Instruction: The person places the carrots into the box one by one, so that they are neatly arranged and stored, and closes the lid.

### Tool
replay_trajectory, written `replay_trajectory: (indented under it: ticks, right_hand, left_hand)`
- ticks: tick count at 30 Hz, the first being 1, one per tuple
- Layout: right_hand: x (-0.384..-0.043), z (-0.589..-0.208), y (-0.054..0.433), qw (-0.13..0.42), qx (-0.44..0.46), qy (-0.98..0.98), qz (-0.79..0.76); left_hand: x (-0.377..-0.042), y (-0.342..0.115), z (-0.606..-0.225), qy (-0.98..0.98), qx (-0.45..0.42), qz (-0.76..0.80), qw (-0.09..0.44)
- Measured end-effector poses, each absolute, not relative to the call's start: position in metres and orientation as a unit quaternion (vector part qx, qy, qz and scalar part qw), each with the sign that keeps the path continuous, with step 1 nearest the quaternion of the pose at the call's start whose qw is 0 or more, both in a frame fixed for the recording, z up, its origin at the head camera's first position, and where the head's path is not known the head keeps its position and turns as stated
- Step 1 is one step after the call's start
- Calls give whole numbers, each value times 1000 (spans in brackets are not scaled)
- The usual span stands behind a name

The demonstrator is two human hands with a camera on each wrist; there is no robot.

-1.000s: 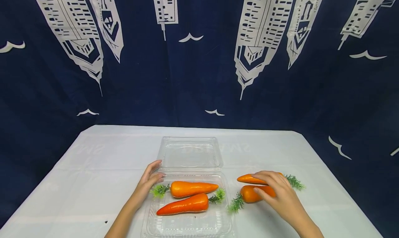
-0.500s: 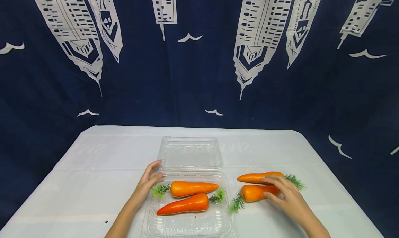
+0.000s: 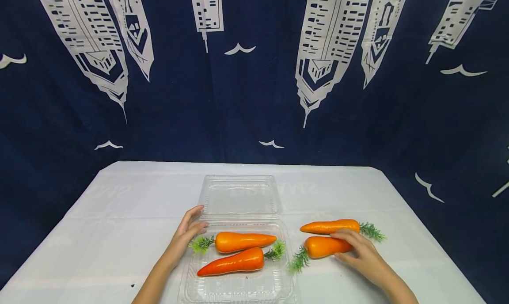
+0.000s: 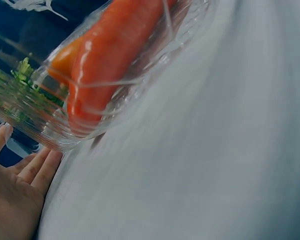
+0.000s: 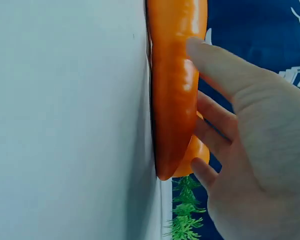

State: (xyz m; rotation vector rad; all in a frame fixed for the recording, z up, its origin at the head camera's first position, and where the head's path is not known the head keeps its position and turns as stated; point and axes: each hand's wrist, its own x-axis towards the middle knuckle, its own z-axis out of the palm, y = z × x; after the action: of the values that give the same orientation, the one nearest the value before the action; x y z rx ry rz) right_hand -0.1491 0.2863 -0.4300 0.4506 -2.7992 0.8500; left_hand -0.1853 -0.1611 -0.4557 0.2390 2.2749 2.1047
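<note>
A clear plastic clamshell container (image 3: pixel 238 290) lies unfolded, its lid (image 3: pixel 240 195) flat on the far side. Inside rest an orange carrot (image 3: pixel 244 241) and a redder carrot (image 3: pixel 234 263), with green tops pointing opposite ways. My left hand (image 3: pixel 184 235) touches the container's left side near the hinge; in the left wrist view its fingers (image 4: pixel 40 167) are extended against the wall. To the right lie two more orange carrots. My right hand (image 3: pixel 362 253) straddles the nearer carrot (image 3: pixel 320 246), thumb on its near side and fingers along its far side. Just beyond lies the other carrot (image 3: pixel 328 226).
A white cloth covers the table (image 3: pixel 119 233). Behind it hangs a dark blue curtain (image 3: pixel 254 96) with white building and bird prints. A small dark speck (image 3: pixel 133 286) lies on the cloth at the left.
My right hand has drawn back rightward off the far carrot, and its thumb and fingers have come down around the nearer carrot. My left hand stays at the container.
</note>
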Motion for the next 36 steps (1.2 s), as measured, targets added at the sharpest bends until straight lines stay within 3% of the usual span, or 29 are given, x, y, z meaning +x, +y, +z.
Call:
replay_trajectory:
  ticks: [20,30,36]
  right_hand:
    - [-148,-445,290,52,148,-938,309]
    - [-147,-440,283,-15,118,-930,349]
    - [-145,-442,283,-11,115,-940,320]
  left_hand:
    - [-185,-162,-454,733,81,675,14]
    - [-185,-162,-454,732,85,676,10]
    - [-186,-161,-456,730,84,678,13]
